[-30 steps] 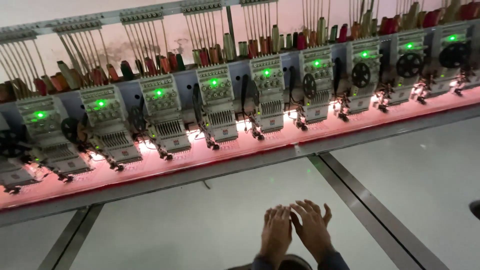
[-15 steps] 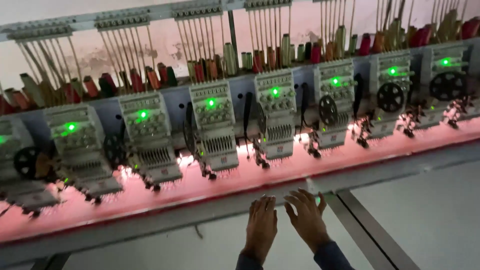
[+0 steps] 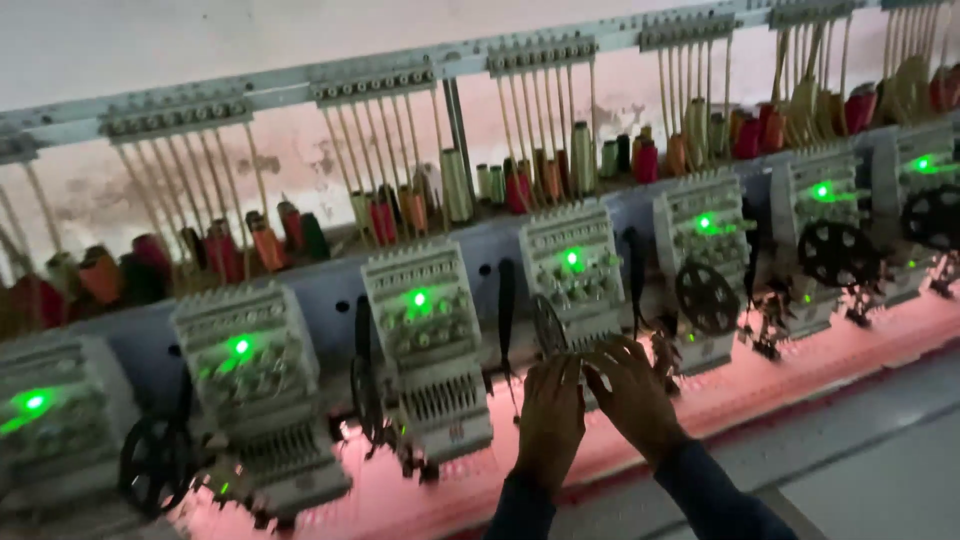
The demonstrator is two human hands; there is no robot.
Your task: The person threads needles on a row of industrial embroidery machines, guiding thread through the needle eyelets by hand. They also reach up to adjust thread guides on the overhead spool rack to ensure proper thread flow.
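Note:
My left hand (image 3: 549,418) and my right hand (image 3: 634,396) are raised side by side at the lower part of one white embroidery head (image 3: 574,268) with a green light. The fingers are spread and touch the needle area below that head, next to a black wheel (image 3: 547,325). Neither hand holds anything that I can see. The red cloth (image 3: 420,490) lies flat under the heads, lit pink. Dark sleeves cover both wrists.
A long row of embroidery heads (image 3: 430,345) runs left to right, each with a green lamp. Thread cones (image 3: 455,185) in red, orange and cream stand on a shelf behind. Black sequin wheels (image 3: 708,296) hang between heads. A grey table top (image 3: 880,470) lies at lower right.
The view has come much closer to the machine and swung right. Both hands have moved up from above the grey table to the needle area of one head.

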